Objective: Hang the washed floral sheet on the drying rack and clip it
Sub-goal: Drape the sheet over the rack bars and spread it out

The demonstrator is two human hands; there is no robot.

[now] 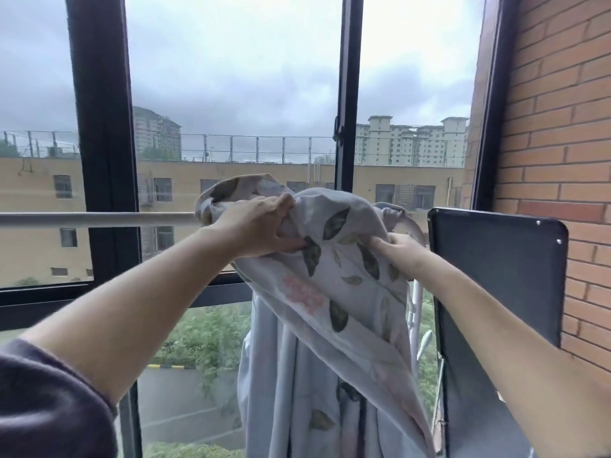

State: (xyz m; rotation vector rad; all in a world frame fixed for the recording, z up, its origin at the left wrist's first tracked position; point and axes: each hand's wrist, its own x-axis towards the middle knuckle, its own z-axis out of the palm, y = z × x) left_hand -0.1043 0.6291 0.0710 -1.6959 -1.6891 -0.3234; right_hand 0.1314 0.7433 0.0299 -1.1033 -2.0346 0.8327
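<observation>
The floral sheet (334,292), pale blue-grey with green leaves and pink flowers, is bunched over the right end of a white horizontal rail (99,219) of the drying rack and hangs down in folds below it. My left hand (261,226) grips the bunched top of the sheet at the rail. My right hand (396,249) pinches a fold of the sheet further right, partly hidden by the cloth. No clip is visible.
A dark framed window (105,160) stands just behind the rail, with buildings beyond. A black panel (496,276) is fixed to the brick wall (562,127) at the right, close to my right hand. A white rack post (416,312) shows below the sheet.
</observation>
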